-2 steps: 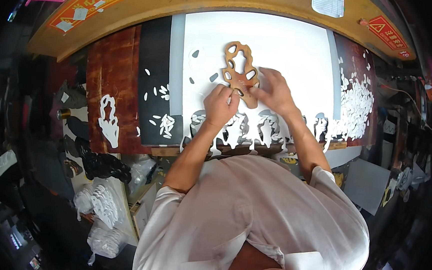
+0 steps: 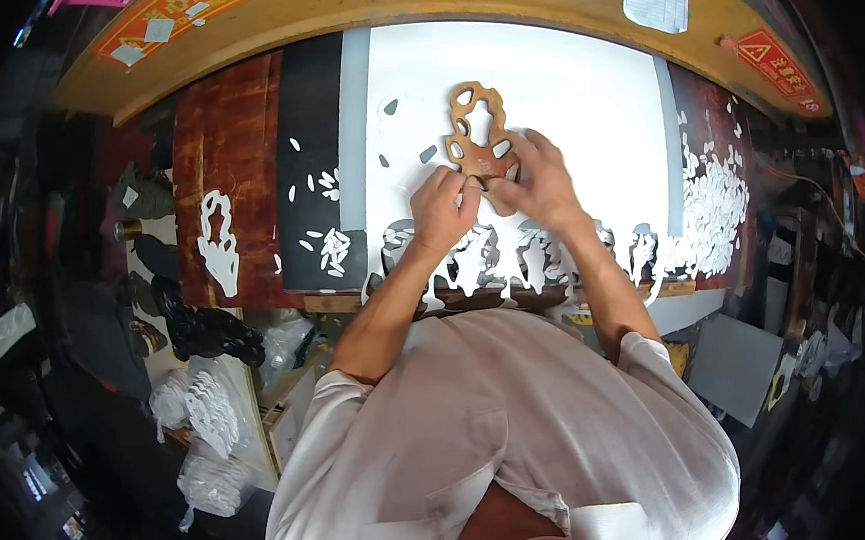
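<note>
A brown cutting die (image 2: 476,163) with several openings lies on a white sheet (image 2: 585,100). My left hand (image 2: 442,208) is closed at the die's lower left edge, its fingertips pinching the rim. From the right, my right hand (image 2: 545,183) grips the die's lower right edge, thumb reaching over its lower part. Just below my hands, a row of cut-out shapes (image 2: 534,257) runs along the sheet's near edge, with white cut pieces lying in the holes. The die's underside is hidden.
A yellow beam (image 2: 371,3) spans the far side. Small white offcuts (image 2: 713,209) heap up at the right, and more are scattered on the black strip (image 2: 304,241). One white cut piece (image 2: 218,245) lies on the reddish board at left. Bagged white pieces (image 2: 212,480) sit lower left.
My right hand has shifted slightly left and closed in on the die's edge. The left hand and the die have hardly moved.
</note>
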The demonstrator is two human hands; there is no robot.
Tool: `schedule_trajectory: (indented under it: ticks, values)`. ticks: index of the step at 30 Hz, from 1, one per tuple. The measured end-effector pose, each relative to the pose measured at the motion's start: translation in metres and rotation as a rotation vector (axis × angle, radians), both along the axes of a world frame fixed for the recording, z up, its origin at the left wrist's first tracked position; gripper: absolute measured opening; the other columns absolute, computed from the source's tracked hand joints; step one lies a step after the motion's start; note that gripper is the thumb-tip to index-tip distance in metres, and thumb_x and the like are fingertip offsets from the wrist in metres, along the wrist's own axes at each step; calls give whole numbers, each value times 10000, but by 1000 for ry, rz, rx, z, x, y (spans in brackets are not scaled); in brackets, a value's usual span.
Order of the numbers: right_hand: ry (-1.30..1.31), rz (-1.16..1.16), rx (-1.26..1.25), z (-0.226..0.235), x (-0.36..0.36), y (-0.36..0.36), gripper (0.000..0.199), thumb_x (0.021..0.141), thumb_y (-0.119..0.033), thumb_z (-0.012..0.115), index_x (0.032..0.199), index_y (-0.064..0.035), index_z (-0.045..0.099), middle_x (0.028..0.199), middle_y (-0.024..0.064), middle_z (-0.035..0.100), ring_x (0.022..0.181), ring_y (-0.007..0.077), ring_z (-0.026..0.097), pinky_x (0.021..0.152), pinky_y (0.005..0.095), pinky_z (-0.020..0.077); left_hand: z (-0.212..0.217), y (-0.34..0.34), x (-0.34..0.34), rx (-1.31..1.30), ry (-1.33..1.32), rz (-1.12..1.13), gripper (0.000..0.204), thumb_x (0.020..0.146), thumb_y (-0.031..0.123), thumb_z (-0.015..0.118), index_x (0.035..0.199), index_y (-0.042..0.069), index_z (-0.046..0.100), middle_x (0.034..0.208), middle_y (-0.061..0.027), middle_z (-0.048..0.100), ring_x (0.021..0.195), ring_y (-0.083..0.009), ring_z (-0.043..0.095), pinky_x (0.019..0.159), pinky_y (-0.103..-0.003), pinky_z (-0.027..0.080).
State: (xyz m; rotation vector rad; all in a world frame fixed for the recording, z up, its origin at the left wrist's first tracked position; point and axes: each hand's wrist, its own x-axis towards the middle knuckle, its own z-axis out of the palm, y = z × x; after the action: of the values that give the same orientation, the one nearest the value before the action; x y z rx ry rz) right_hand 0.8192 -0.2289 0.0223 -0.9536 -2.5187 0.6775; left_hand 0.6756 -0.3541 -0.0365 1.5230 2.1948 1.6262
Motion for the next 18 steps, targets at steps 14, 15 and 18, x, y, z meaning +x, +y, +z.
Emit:
schedule_trajectory:
  ticks: [14, 15, 18]
  values:
    - [-105, 54, 182, -23, -41, -21, 669, 751, -338, 870, 1384, -203, 702, 1536, 142, 515, 1344, 503, 455, 1090, 607, 461, -12, 1, -2, -18, -170, 99, 153, 1028, 148, 527, 984, 33, 618, 945, -173, 652, 829, -408, 655, 729, -494, 522]
    - [-83, 57, 149, -20, -43, -18, 648, 750, -322, 867, 1371, -221, 713, 1519, 128, 537, 1316, 497, 476, 1082, 603, 467, -12, 2, -2, -34, -107, 87, 142, 1023, 151, 539, 985, 39, 618, 956, -169, 656, 835, -404, 657, 732, -494, 524]
    - [58, 77, -52, 4, -43, 9, 555, 740, -274, 860, 1284, -192, 784, 1262, 108, 723, 1111, 345, 635, 995, 444, 553, -7, 5, 0, -49, 35, 73, 112, 1006, 155, 568, 983, 60, 624, 977, -149, 661, 848, -388, 662, 740, -489, 530]
